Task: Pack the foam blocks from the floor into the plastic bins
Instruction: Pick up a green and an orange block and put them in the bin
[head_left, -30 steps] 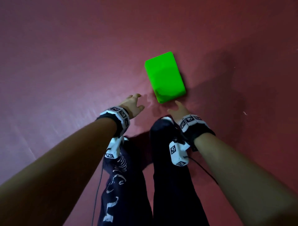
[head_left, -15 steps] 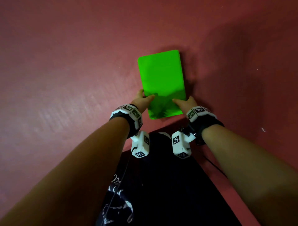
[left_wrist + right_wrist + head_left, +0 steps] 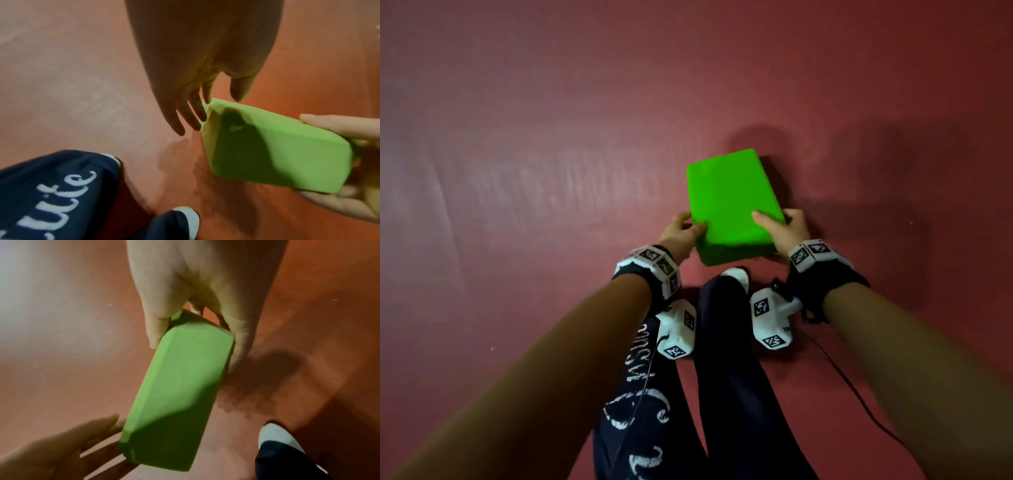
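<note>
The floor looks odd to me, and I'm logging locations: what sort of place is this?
Probably an indoor exercise or play room: a seamless dark-red matted floor, a green foam block like a yoga block, and nothing else in view. No bins show.

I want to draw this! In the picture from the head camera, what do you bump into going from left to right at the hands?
Left hand → green foam block → right hand. Both hands are on the block's near end, one at each side, above the red floor.
</note>
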`<state>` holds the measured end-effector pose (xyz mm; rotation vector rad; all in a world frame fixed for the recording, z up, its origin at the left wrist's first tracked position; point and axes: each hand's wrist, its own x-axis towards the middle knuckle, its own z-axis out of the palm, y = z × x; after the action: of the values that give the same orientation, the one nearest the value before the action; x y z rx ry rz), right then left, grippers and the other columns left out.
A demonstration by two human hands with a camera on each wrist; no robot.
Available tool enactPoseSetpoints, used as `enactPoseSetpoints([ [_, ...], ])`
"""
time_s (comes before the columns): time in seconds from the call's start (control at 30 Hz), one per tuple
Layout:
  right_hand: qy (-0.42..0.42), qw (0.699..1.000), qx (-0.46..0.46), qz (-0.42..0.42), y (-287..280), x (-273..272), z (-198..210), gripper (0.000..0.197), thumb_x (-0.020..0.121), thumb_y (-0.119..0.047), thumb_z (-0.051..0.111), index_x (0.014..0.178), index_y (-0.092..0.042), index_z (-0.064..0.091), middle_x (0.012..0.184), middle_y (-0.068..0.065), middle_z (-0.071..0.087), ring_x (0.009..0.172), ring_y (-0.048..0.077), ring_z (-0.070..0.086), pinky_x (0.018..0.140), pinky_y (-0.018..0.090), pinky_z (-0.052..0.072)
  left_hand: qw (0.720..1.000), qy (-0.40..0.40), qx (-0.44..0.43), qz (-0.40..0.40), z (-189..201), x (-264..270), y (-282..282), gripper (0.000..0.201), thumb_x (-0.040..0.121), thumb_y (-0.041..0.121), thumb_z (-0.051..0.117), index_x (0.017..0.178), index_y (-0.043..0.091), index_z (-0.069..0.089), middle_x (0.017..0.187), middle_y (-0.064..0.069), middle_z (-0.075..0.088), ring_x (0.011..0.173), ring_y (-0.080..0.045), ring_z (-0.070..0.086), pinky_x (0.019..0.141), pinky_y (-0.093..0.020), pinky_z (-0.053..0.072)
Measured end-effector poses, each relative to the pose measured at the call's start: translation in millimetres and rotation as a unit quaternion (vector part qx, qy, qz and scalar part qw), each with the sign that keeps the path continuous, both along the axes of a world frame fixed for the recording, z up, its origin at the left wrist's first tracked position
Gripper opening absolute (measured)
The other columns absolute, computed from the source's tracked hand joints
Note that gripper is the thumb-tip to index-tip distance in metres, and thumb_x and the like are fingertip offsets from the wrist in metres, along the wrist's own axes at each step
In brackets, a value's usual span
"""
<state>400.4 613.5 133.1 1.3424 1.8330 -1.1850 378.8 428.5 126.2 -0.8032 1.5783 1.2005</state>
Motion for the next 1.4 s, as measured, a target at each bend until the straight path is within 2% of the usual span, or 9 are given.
enactPoseSetpoints([
  [0.07,-0.011,0.998,-0.006,0.063,-24,-15,26,0.068,0.069,-0.038,0.08,0.123,-0.013,0.046,0.108,0.003,0.058,0.098,0.019,0.059,0.087,0.029,0.047,1.0,-0.003,-0.025,0.013,23,8,-30,0.049,0.096,0.023,0.054,0.141,0.01,0.038,0.128,-0.012,0.053,0.109,-0.028,0.056,0.081,-0.035,0.046],
  [0.13,-0.015,0.991,-0.005,0.135,-54,-32,50,0.078,0.056,-0.049,0.081,0.12,-0.021,0.047,0.115,0.004,0.061,0.103,0.025,0.061,0.092,0.039,0.05,0.998,0.009,-0.054,0.031,43,14,-66,0.049,0.095,0.026,0.056,0.139,0.011,0.04,0.131,-0.014,0.054,0.116,-0.031,0.056,0.096,-0.041,0.045],
  [0.3,-0.004,0.947,0.016,0.319,-143,-61,89,0.074,0.073,-0.036,0.078,0.133,-0.012,0.042,0.126,0.01,0.056,0.113,0.026,0.055,0.096,0.034,0.043,0.989,0.059,-0.11,0.084,79,28,-163,0.046,0.094,0.024,0.055,0.136,0.008,0.044,0.124,-0.017,0.059,0.112,-0.033,0.058,0.096,-0.041,0.045],
  [0.43,-0.001,0.9,0.032,0.435,-228,-61,104,0.076,0.073,-0.043,0.076,0.136,-0.014,0.044,0.132,0.013,0.053,0.119,0.03,0.052,0.1,0.039,0.042,0.985,0.067,-0.135,0.084,94,65,-245,0.047,0.094,0.024,0.055,0.137,0.01,0.043,0.121,-0.011,0.06,0.112,-0.03,0.057,0.095,-0.033,0.041],
  [0.67,-0.018,0.832,0.038,0.553,-385,-26,121,0.072,0.074,-0.044,0.075,0.135,-0.019,0.046,0.131,0.012,0.05,0.115,0.028,0.054,0.096,0.035,0.042,0.959,0.03,-0.154,0.235,94,138,-396,0.045,0.094,0.025,0.054,0.135,0.009,0.044,0.123,-0.014,0.06,0.11,-0.032,0.059,0.095,-0.037,0.044],
  [0.83,-0.057,0.772,0.061,0.63,-513,1,131,0.075,0.076,-0.045,0.072,0.139,-0.019,0.041,0.14,0.012,0.044,0.119,0.03,0.05,0.095,0.035,0.041,0.929,0.012,-0.144,0.34,112,195,-495,0.045,0.094,0.028,0.054,0.135,0.011,0.044,0.126,-0.014,0.058,0.111,-0.032,0.059,0.096,-0.043,0.048],
  [1.03,-0.051,0.675,0.057,0.733,-660,20,152,0.072,0.079,-0.042,0.07,0.14,-0.019,0.038,0.137,0.018,0.036,0.119,0.035,0.047,0.1,0.035,0.038,0.893,-0.003,-0.183,0.41,129,257,-596,0.045,0.095,0.028,0.054,0.135,0.011,0.045,0.125,-0.013,0.06,0.111,-0.031,0.059,0.099,-0.04,0.045],
  [1.2,-0.022,0.582,0.016,0.813,-794,36,163,0.076,0.076,-0.044,0.072,0.14,-0.021,0.038,0.132,0.014,0.036,0.115,0.035,0.05,0.1,0.035,0.039,0.84,-0.013,-0.189,0.508,134,292,-675,0.043,0.094,0.025,0.055,0.132,0.008,0.046,0.124,-0.019,0.059,0.11,-0.035,0.06,0.095,-0.044,0.047],
  [1.4,-0.02,0.506,0.027,0.862,-915,34,170,0.075,0.076,-0.045,0.072,0.139,-0.018,0.04,0.134,0.016,0.037,0.119,0.035,0.047,0.101,0.035,0.038,0.768,-0.03,-0.201,0.608,141,301,-753,0.044,0.093,0.026,0.056,0.133,0.008,0.046,0.127,-0.018,0.056,0.11,-0.036,0.06,0.096,-0.046,0.047],
])
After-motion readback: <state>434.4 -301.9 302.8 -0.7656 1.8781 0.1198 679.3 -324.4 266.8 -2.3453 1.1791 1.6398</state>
